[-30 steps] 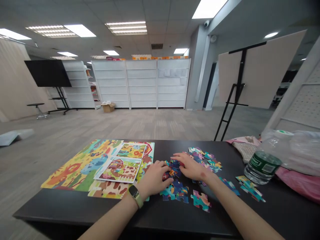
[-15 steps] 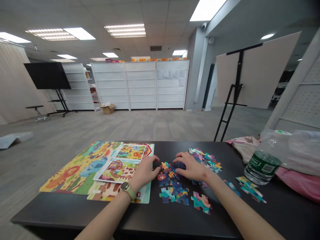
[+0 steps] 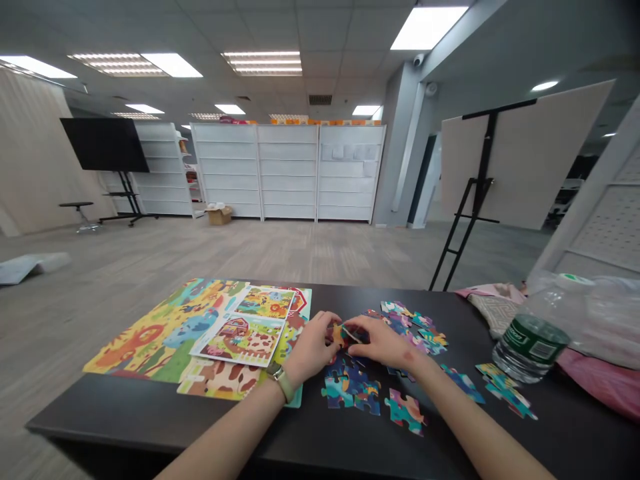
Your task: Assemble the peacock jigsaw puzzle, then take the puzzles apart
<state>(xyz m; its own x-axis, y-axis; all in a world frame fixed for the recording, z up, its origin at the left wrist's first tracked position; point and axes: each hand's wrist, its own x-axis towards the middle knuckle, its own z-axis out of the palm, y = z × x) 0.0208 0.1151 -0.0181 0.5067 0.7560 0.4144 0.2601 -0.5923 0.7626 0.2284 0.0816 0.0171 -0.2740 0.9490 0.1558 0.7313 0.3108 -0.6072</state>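
Note:
My left hand (image 3: 316,345), with a watch on its wrist, is closed at the edge of an orange and dark puzzle piece (image 3: 341,335). Facing it, my right hand (image 3: 379,341) pinches a puzzle piece whose pale edge shows between thumb and fingers; the fingers hide most of it. Just below the hands lies a joined blue puzzle section (image 3: 353,387). A pink and teal puzzle piece (image 3: 405,410) sits apart to its right. Beyond my right hand, more joined pieces (image 3: 420,328) lie on the black table.
Picture cards (image 3: 243,339) overlap finished animal puzzle boards (image 3: 150,340) on the table's left. At the right stand a water bottle (image 3: 531,340) and further loose pieces (image 3: 506,387). A pink cloth bag (image 3: 595,380) lies behind the bottle. An easel (image 3: 475,193) stands beyond the table.
My hands have come together over the puzzle. My left hand moved right, and both hands have closed on puzzle pieces. The view has tilted up slightly.

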